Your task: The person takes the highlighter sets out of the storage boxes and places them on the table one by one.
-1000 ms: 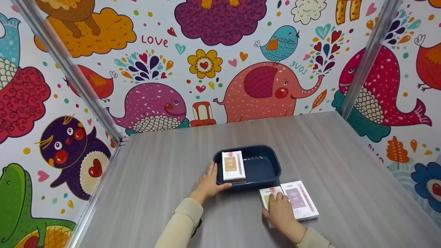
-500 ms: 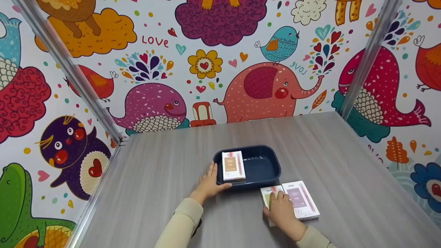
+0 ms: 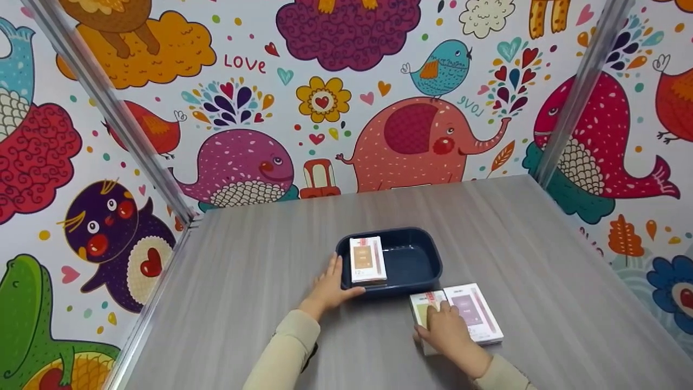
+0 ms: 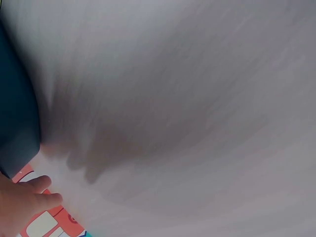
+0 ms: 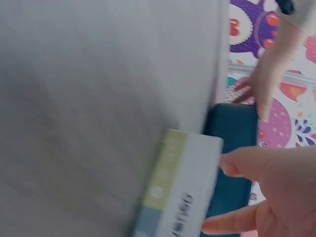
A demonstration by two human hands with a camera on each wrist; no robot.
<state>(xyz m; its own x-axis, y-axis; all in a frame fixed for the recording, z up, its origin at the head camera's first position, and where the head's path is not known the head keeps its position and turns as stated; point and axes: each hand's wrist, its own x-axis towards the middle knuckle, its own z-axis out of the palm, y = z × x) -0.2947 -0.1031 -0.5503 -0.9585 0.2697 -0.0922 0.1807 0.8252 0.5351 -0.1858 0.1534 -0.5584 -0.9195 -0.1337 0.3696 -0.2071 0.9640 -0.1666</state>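
In the head view, a dark blue rectangular bin holds a white carton with an orange panel on its left side. My left hand rests at the bin's left front corner, fingers along the outside and thumb at the front rim. My right hand grips a white carton with a yellow-green panel in front of the bin, covering much of its top. The right wrist view shows thumb and finger at the edge of this carton. Beside it on the right lies a white carton with a purple panel.
The grey wood-grain tabletop carries everything. Cartoon-printed walls stand behind it and at both sides, with metal posts at the corners.
My right hand has shifted slightly to the right over the yellow-green carton, and that carton has edged slightly with it. My left hand and the bin have stayed in place.
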